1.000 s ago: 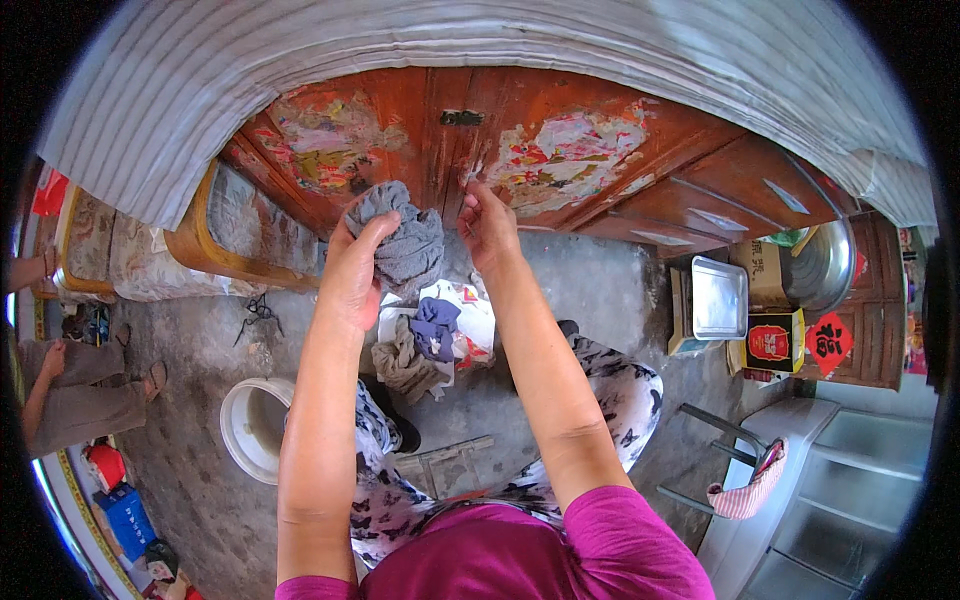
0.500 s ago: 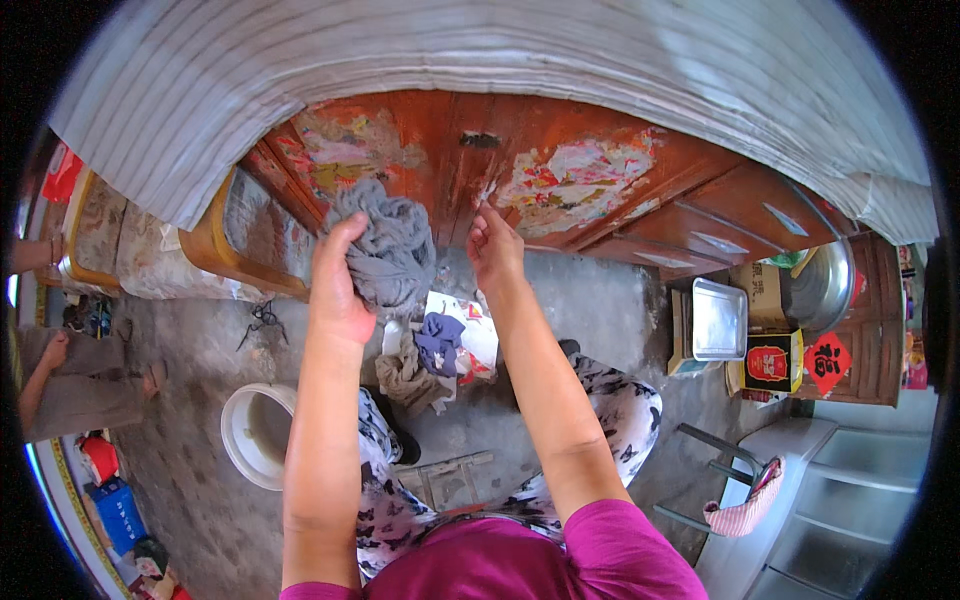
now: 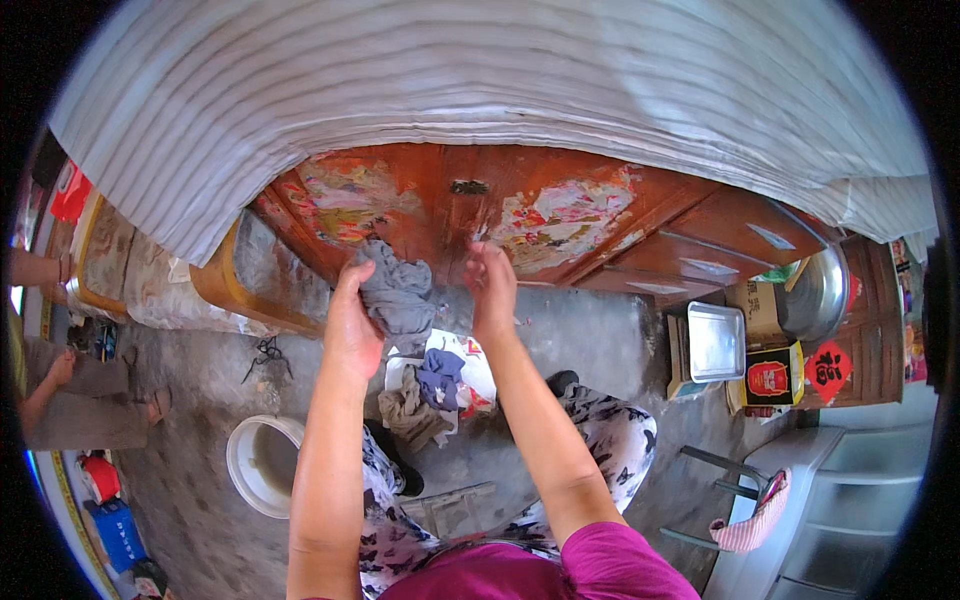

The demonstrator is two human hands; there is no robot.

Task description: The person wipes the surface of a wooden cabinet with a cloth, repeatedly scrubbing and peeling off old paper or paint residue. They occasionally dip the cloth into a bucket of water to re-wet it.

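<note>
My left hand (image 3: 352,325) is closed around a crumpled grey cloth (image 3: 402,295), held up before the lower part of a reddish-brown wooden cabinet (image 3: 445,215). Nothing shows in my right hand (image 3: 491,290), whose fingers are loosely bent and slightly apart, close to the cabinet's middle post. Beside that hand, a torn patch of coloured paper (image 3: 570,215) clings to the cabinet door. On the floor between my feet, a dark blue cloth (image 3: 438,378) and a brownish-grey cloth (image 3: 408,408) lie on a white sheet with red marks (image 3: 478,368).
A white bucket (image 3: 238,470) holding cloudy water stands left of my legs. Striped sheeting (image 3: 480,70) covers the cabinet top. At right are a metal tray (image 3: 716,343), boxes (image 3: 768,378) and a metal-framed chair (image 3: 735,488). Another person's legs (image 3: 85,405) show at far left.
The cabinet sits lower in view. My left hand and the grey cloth have come down, and the cloth looks more bunched. My right hand's fingers have loosened from a pinch by the post.
</note>
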